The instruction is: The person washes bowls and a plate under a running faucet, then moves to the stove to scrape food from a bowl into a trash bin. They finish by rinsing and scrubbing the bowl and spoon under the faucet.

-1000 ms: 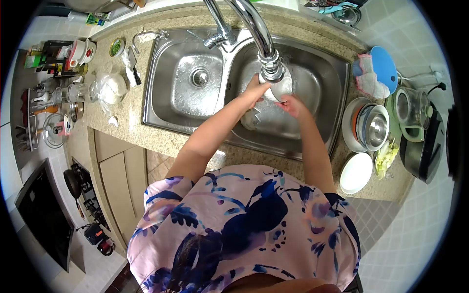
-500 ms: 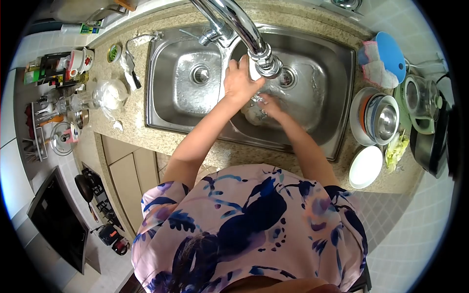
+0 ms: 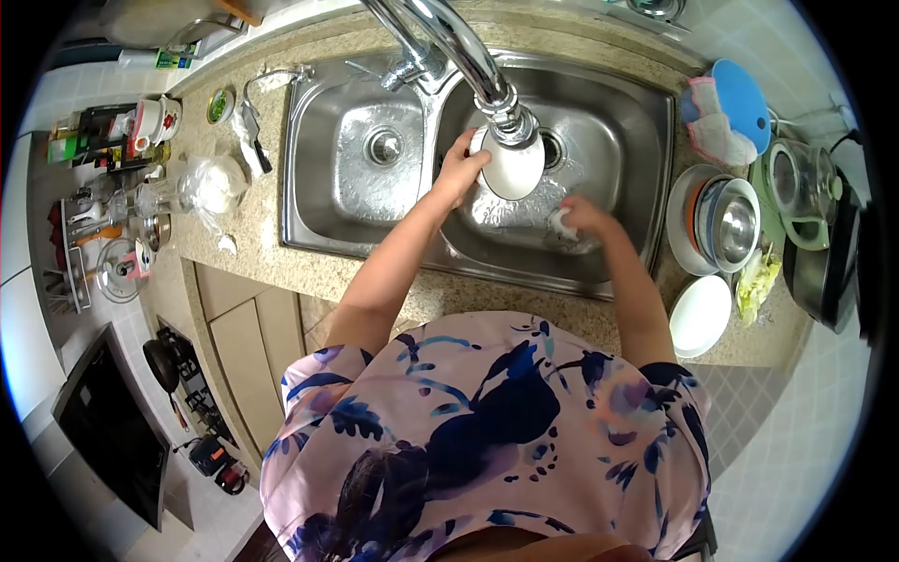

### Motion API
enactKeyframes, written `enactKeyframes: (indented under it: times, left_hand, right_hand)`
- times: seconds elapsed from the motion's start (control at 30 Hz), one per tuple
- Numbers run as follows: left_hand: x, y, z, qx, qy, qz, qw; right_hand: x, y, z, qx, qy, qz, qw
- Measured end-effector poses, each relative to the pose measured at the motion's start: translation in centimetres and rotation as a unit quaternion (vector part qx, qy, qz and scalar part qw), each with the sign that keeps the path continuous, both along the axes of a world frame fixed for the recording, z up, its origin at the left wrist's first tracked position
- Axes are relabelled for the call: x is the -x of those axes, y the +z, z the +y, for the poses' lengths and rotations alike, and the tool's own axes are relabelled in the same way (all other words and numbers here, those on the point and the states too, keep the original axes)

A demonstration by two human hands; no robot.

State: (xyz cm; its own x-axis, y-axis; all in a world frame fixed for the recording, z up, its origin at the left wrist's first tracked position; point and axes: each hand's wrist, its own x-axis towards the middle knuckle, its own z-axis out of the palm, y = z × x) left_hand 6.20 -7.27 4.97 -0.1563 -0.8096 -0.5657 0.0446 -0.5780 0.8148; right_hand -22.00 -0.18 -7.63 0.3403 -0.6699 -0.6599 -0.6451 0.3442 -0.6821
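Note:
My left hand point(image 3: 459, 170) grips a white bowl point(image 3: 513, 172) by its left rim, with the bowl tilted so that its inside shows. The bowl is directly under the chrome faucet point(image 3: 510, 120), whose spout hides part of it. To the lower right, my right hand point(image 3: 588, 217) hovers over the right sink basin point(image 3: 599, 112), apart from the bowl. Its fingers are bent and somewhat blurred around a small whitish thing point(image 3: 562, 225), too smeared to name. Wet streaks and splashes show on the basin floor.
The left basin point(image 3: 351, 187) adjoins this one. On the right counter are stacked bowls point(image 3: 735, 225), a white plate point(image 3: 700, 317), leafy greens point(image 3: 757, 286) and a blue basin point(image 3: 744, 103) with a cloth point(image 3: 712, 122) over it. A plastic bag point(image 3: 213, 183) lies on the left counter.
The bowl has turned, showing its white inside beneath the faucet. My right hand has moved away from my left hand, toward the right side of the basin.

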Motion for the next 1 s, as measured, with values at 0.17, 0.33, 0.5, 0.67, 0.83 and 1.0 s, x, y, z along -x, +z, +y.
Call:
enactKeyframes:
  times: [0.17,0.33,0.5,0.67,0.83,1.0]
  left_hand:
    - [2.0,-1.0,0.8,-0.076,-0.006,0.023,0.997]
    - [2.9,1.4,1.5,-0.097,-0.015,0.084,0.992]
    - [3.9,1.8,3.0,-0.075,0.021,0.147,0.986]
    - [3.7,1.7,3.8,-0.096,0.018,0.172,0.980]
    - [1.4,2.5,1.9,-0.077,0.022,0.148,0.986]
    - [3.0,4.3,1.7,-0.054,0.006,0.098,0.994]
  right_hand:
    - [0.1,13.5,-3.9,-0.015,-0.188,-0.237,0.953]
    - [-3.5,13.9,-5.0,-0.051,-0.223,-0.282,0.932]
    - [-9.6,10.0,-4.6,0.433,-0.254,0.137,0.854]
    - [-11.9,10.0,-6.3,0.366,-0.241,0.037,0.898]
    - [-9.2,11.2,-5.5,0.256,0.055,-0.126,0.957]
    - [-8.2,12.8,-8.0,0.581,0.176,0.266,0.749]
